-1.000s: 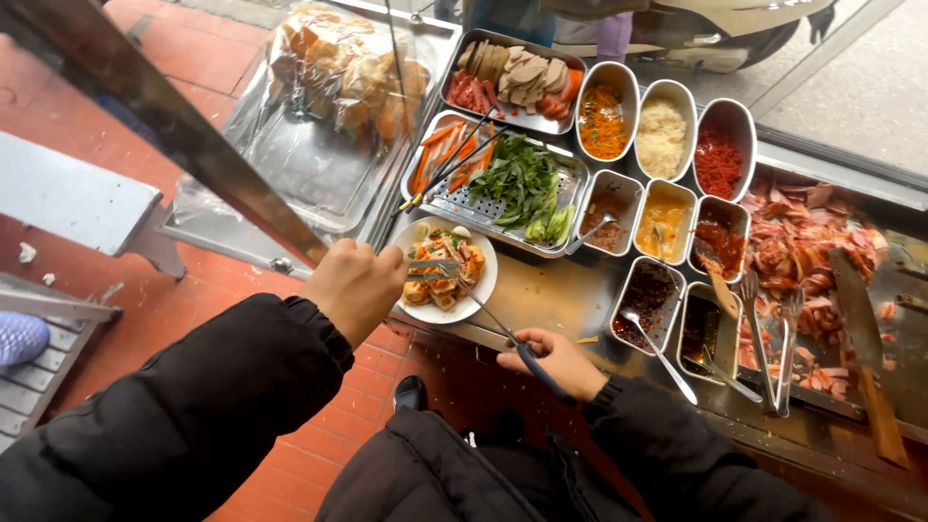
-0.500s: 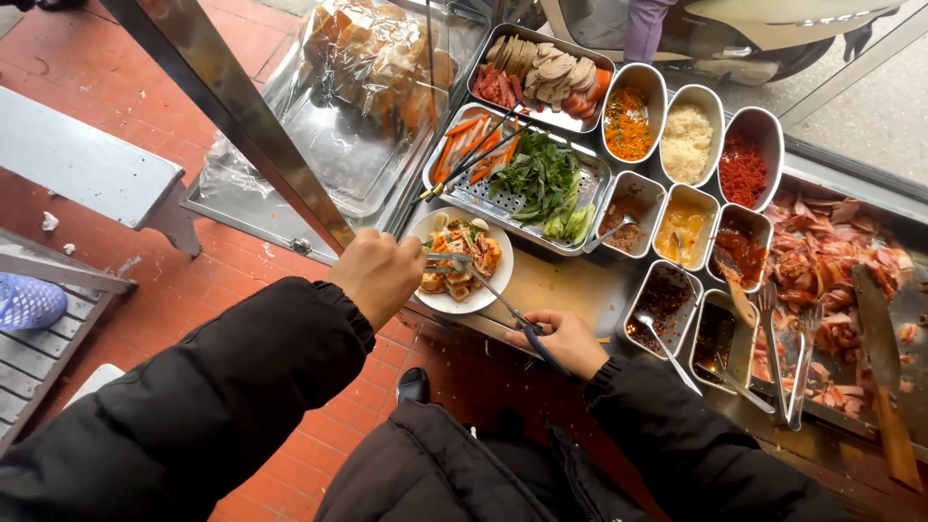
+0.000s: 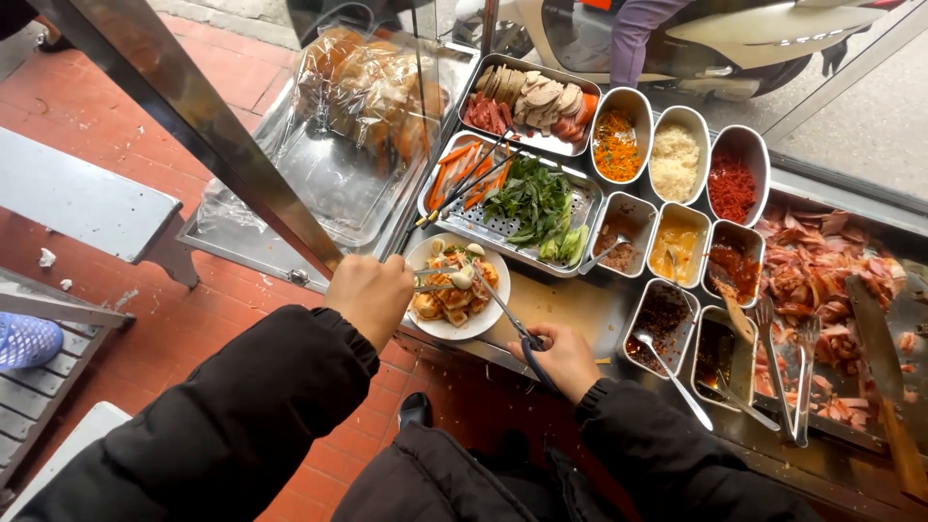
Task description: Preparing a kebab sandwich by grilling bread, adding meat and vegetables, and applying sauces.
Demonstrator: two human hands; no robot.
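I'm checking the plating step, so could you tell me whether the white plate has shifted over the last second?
Cannot tell of any real shift: the white plate sits just below the perforated herb tray as before, with the left hand at its rim. Only the camera moved.

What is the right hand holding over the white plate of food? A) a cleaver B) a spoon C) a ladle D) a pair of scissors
D: the right hand grips dark handles, and two thin metal blades of the scissors run up over the food on the white plate.

One white plate (image 3: 437,324), eight small steel tubs (image 3: 677,253), two perforated trays (image 3: 580,208), two hands (image 3: 370,297).
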